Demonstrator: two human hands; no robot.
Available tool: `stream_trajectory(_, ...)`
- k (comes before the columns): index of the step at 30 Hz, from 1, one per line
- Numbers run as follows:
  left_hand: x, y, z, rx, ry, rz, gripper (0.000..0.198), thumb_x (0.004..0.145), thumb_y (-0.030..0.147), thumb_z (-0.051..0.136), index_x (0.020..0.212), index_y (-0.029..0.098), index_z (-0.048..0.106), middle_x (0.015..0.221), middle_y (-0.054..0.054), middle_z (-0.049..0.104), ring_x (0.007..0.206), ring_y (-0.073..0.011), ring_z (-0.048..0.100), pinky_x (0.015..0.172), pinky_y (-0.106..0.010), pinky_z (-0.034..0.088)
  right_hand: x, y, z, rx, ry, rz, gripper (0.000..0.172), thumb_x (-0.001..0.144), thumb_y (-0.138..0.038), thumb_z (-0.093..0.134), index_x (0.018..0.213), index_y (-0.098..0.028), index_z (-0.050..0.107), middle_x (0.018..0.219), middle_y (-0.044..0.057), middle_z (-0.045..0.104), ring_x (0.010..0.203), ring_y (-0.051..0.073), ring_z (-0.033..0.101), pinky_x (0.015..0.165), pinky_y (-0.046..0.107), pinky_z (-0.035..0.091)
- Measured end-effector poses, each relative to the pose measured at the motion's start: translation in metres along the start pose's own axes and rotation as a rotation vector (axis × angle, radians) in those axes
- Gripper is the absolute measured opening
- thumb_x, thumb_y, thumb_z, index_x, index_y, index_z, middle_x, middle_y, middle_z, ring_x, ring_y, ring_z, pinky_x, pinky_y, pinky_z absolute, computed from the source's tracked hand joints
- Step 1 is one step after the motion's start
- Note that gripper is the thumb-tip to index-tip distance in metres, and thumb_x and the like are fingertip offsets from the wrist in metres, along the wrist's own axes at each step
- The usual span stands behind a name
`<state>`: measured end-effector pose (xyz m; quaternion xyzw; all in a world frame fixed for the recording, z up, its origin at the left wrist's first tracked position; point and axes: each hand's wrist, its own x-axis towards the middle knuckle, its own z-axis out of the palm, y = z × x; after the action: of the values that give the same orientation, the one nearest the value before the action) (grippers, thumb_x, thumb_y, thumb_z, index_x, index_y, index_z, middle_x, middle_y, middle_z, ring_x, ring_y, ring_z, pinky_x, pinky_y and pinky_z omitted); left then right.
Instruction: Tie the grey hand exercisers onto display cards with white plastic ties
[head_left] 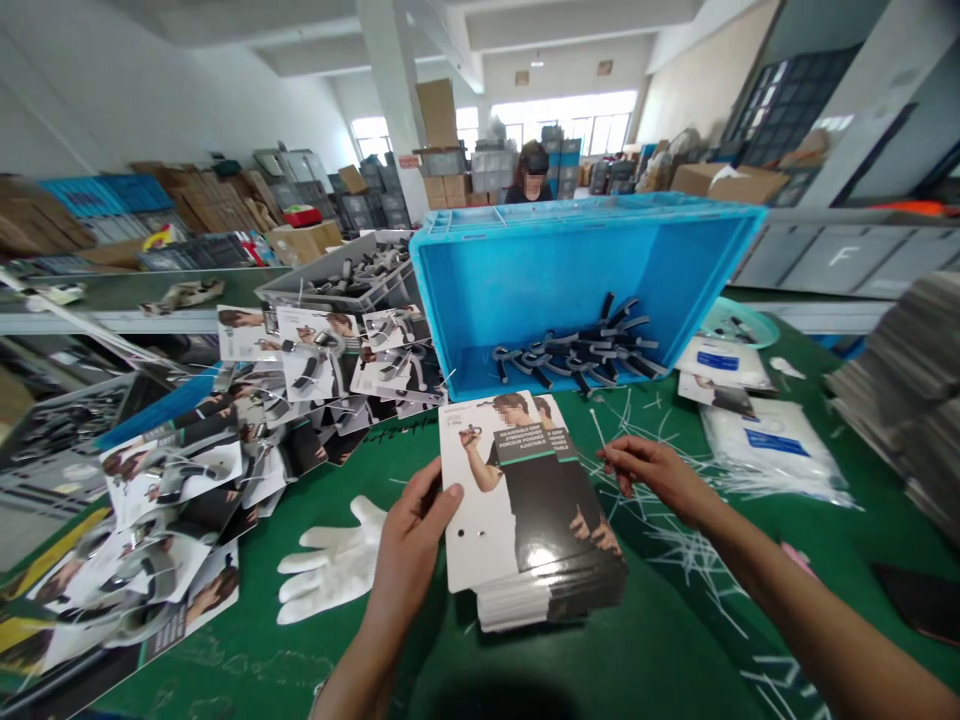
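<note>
My left hand (411, 548) grips the left edge of a printed backing card (480, 540), its thumb on the front face. Two small holes show in the card's white half. This card lies askew over a stack of matching cards (517, 612). To the right, my right hand (651, 474) pinches a thin white cable tie (597, 428), which sticks up from the fingertips. Many loose cable ties (694, 550) are scattered on the green table under and beyond that hand. A white glove (334, 568) lies flat just left of my left hand.
A blue crate (600, 222) on its side holds grey-black hand grips (581, 358). Cards with grips attached (176, 475) are heaped at left. Bags of cable ties (780, 450) lie at right, near stacked grey sheets (911, 400). A person (531, 175) is behind the crate.
</note>
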<state>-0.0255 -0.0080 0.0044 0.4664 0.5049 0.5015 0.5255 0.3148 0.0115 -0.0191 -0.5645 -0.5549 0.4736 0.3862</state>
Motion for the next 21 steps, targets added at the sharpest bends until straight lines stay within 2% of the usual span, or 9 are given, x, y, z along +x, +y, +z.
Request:
stream_trajectory(3, -0.007, 0.005, -0.007, -0.141, 0.088, -0.004, 0.060, 0.082, 0.038, 0.074, 0.137, 0.024, 0.058, 0.125, -0.009, 0.068, 0.104, -0.0252, 0.068, 0.081, -0.033, 0.055, 0.002, -0.024, 0.003, 0.039, 0.020, -0.037, 0.038, 0.087, -0.054, 0.065, 0.097, -0.017, 0.065, 0.082, 0.003, 0.070, 0.063, 0.014, 0.064, 0.064, 0.031, 0.054)
stream_trajectory(5, -0.012, 0.005, -0.012, -0.277, 0.084, -0.063, 0.062, 0.080, 0.035, 0.075, 0.137, 0.023, 0.057, 0.123, -0.010, 0.069, 0.099, -0.0248, 0.070, 0.077, -0.033, 0.056, 0.003, -0.050, 0.013, 0.100, 0.061, -0.129, 0.031, 0.090, -0.049, 0.063, 0.098, -0.019, 0.062, 0.082, 0.003, 0.071, 0.061, 0.014, 0.065, 0.062, 0.029, 0.055)
stream_trajectory(8, -0.018, 0.004, -0.017, -0.366, 0.068, -0.126, 0.053, 0.078, 0.032, 0.077, 0.128, 0.021, 0.063, 0.120, -0.010, 0.071, 0.095, -0.0235, 0.071, 0.075, -0.030, 0.055, 0.009, -0.098, 0.051, 0.211, 0.078, -0.341, 0.018, 0.093, -0.040, 0.062, 0.098, -0.023, 0.057, 0.082, 0.000, 0.071, 0.060, 0.014, 0.068, 0.059, 0.029, 0.057)
stream_trajectory(11, -0.020, 0.002, -0.024, -0.389, 0.079, -0.104, 0.045, 0.078, 0.029, 0.076, 0.121, 0.020, 0.066, 0.120, -0.009, 0.071, 0.097, -0.0227, 0.071, 0.079, -0.030, 0.055, 0.017, -0.132, 0.103, 0.154, -0.139, -0.405, 0.015, 0.095, -0.036, 0.060, 0.096, -0.022, 0.054, 0.087, 0.002, 0.072, 0.075, 0.018, 0.074, 0.065, 0.032, 0.062)
stream_trajectory(13, -0.019, 0.000, -0.030, -0.398, 0.076, -0.086, 0.043, 0.080, 0.029, 0.075, 0.121, 0.020, 0.066, 0.121, -0.008, 0.071, 0.097, -0.0223, 0.070, 0.080, -0.029, 0.054, 0.022, -0.138, 0.132, 0.030, -0.267, -0.418, 0.016, 0.097, -0.036, 0.057, 0.095, -0.021, 0.054, 0.084, 0.003, 0.072, 0.073, 0.017, 0.074, 0.061, 0.029, 0.061)
stream_trajectory(15, -0.017, -0.002, -0.035, -0.412, 0.056, -0.086, 0.042, 0.081, 0.029, 0.074, 0.121, 0.021, 0.066, 0.121, -0.008, 0.071, 0.096, -0.0220, 0.070, 0.078, -0.028, 0.054, 0.028, -0.133, 0.150, -0.092, -0.302, -0.443, 0.018, 0.099, -0.037, 0.053, 0.095, -0.020, 0.055, 0.080, 0.002, 0.071, 0.064, 0.015, 0.072, 0.055, 0.025, 0.059)
stream_trajectory(17, -0.015, -0.006, -0.039, -0.457, 0.050, -0.099, 0.040, 0.082, 0.030, 0.073, 0.120, 0.020, 0.067, 0.120, -0.008, 0.071, 0.096, -0.0213, 0.070, 0.077, -0.027, 0.053, 0.032, -0.124, 0.154, -0.175, -0.270, -0.467, 0.021, 0.101, -0.038, 0.049, 0.097, -0.019, 0.056, 0.086, 0.004, 0.072, 0.062, 0.014, 0.071, 0.052, 0.024, 0.057)
stream_trajectory(19, -0.011, -0.012, -0.040, -0.530, 0.098, -0.084, 0.034, 0.085, 0.034, 0.070, 0.115, 0.019, 0.068, 0.116, -0.008, 0.073, 0.095, -0.0198, 0.070, 0.079, -0.027, 0.052, 0.033, -0.116, 0.151, -0.219, -0.225, -0.485, 0.023, 0.102, -0.039, 0.045, 0.099, -0.019, 0.057, 0.094, 0.007, 0.072, 0.065, 0.014, 0.072, 0.053, 0.024, 0.057)
stream_trajectory(21, -0.007, -0.020, -0.037, -0.574, 0.154, -0.083, 0.030, 0.087, 0.038, 0.068, 0.109, 0.019, 0.069, 0.109, -0.006, 0.074, 0.089, -0.0175, 0.070, 0.077, -0.026, 0.052, 0.032, -0.112, 0.145, -0.259, -0.216, -0.509, 0.022, 0.103, -0.038, 0.044, 0.102, -0.020, 0.056, 0.093, 0.007, 0.072, 0.066, 0.014, 0.072, 0.056, 0.025, 0.057)
